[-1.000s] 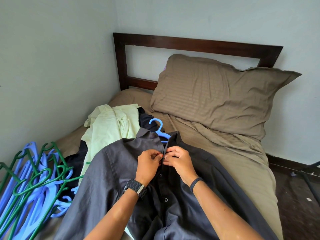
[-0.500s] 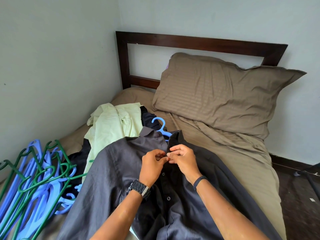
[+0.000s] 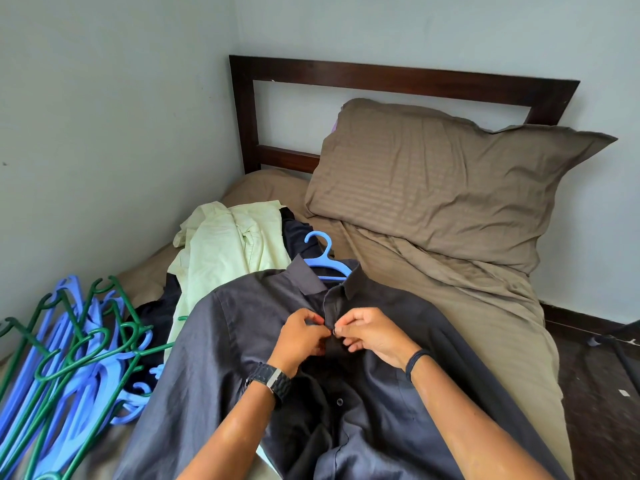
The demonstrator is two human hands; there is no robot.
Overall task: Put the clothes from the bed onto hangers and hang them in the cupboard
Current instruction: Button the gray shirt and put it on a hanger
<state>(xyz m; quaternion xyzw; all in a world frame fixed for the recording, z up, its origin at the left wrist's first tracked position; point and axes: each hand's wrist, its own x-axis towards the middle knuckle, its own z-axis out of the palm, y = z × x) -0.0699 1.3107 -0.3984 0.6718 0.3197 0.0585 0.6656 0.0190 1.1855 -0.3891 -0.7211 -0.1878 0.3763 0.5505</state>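
Dark grey cloth of a shirt (image 3: pixel 221 341) lies spread front-up on the bed (image 3: pixel 485 306), with a blue hanger (image 3: pixel 323 259) inside it, the hook sticking out past the collar. Left hand (image 3: pixel 301 336) and right hand (image 3: pixel 372 332) meet at the shirt's front strip below the collar, each pinching the cloth around a button. A pale green garment (image 3: pixel 228 251) lies beside the shirt. Blue and green hangers (image 3: pixel 65 368) are piled at the bed's left edge, and a brown pillow (image 3: pixel 450 188) leans against the headboard.

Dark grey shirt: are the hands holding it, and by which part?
Yes. Both the left hand and right hand pinch the dark grey shirt at its front button placket, just below the collar.
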